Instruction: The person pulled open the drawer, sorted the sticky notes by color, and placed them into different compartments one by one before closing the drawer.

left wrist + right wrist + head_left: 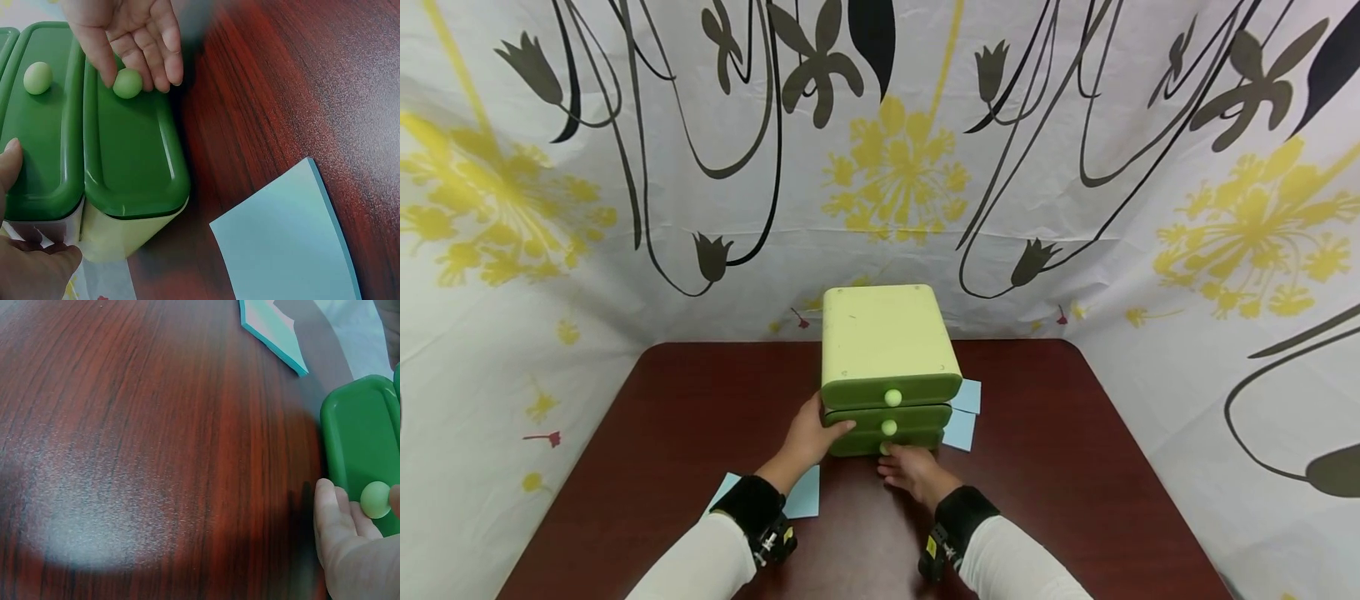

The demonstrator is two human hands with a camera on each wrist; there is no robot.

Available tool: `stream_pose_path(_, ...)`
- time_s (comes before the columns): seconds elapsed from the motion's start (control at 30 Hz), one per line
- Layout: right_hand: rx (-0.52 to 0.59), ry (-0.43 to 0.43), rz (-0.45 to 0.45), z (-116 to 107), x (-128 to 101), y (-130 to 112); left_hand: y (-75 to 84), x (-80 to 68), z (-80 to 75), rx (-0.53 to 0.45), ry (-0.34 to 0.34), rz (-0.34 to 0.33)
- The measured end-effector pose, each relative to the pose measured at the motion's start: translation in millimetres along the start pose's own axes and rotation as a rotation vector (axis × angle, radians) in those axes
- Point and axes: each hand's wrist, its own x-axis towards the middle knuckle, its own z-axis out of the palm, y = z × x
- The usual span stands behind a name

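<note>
A small drawer unit with a pale yellow-green top and green drawer fronts stands toward the back of the table. Each of its three drawers has a round light green knob. My left hand grips the unit's left side, the thumb lying across the middle drawer's front. Low at the front, my right hand has its thumb and fingers at the bottom drawer's knob, pinching it while the other fingers extend below. In the right wrist view the bottom drawer front is partly hidden by that hand.
Light blue paper pads lie on the dark red-brown table: one beneath the left wrist, and two overlapping ones right of the unit. A white floral curtain hangs behind the table and along its sides.
</note>
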Motion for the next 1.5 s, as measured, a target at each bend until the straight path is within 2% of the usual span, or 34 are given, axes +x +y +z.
stream_pose_path(0.33,-0.016,0.010,-0.011,-2,0,3,4.9,0.8,1.7,-0.004,0.009,-0.020)
stream_pose_path(0.57,-0.061,-0.034,-0.026,-1,-8,5,7.3,-1.2,0.3,-0.018,-0.001,-0.036)
stream_pose_path(0.77,-0.077,-0.036,-0.032,-2,-15,11,8.7,-2.8,-0.6,-0.041,-0.012,-0.034)
stream_pose_path(0.97,-0.099,-0.035,-0.022,-4,-23,13,8.4,-3.2,-0.1,-0.026,-0.018,-0.049)
stream_pose_path(1.5,-0.139,-0.065,0.050,-13,-42,17,2.5,-1.4,1.5,-0.027,-0.023,-0.040)
